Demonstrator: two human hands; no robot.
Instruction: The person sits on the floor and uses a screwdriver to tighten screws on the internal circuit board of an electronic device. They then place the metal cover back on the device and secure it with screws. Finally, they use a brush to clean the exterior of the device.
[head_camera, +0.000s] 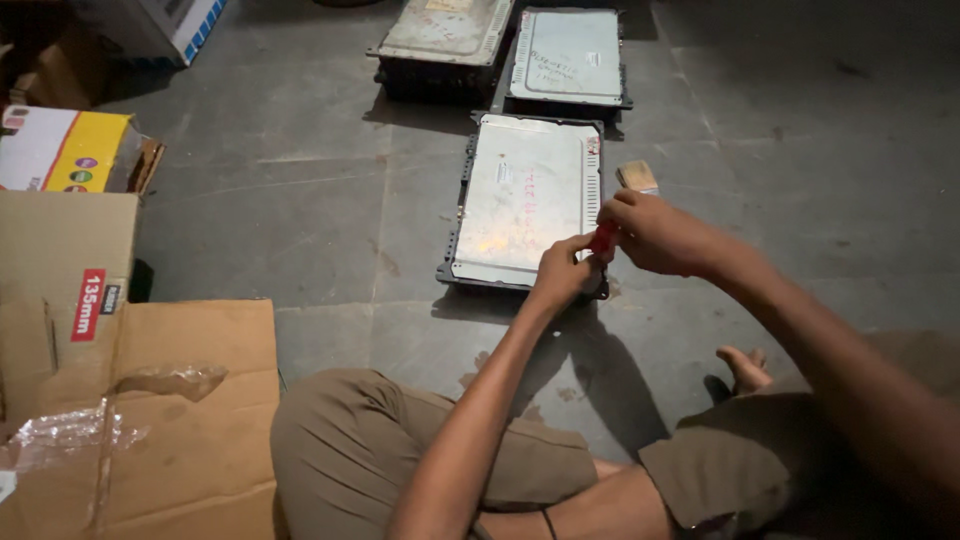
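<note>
Grey stone floor: left hand and right hand both pinch a small red tool, mostly hidden, at the near right edge of a metal panel.

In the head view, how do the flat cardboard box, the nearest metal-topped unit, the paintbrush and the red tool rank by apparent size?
1. Flat cardboard box, though it lies nearest the camera, which inflates it.
2. Nearest metal-topped unit.
3. Paintbrush and red tool: both small and partly hidden by the hands, so unranked.
</note>
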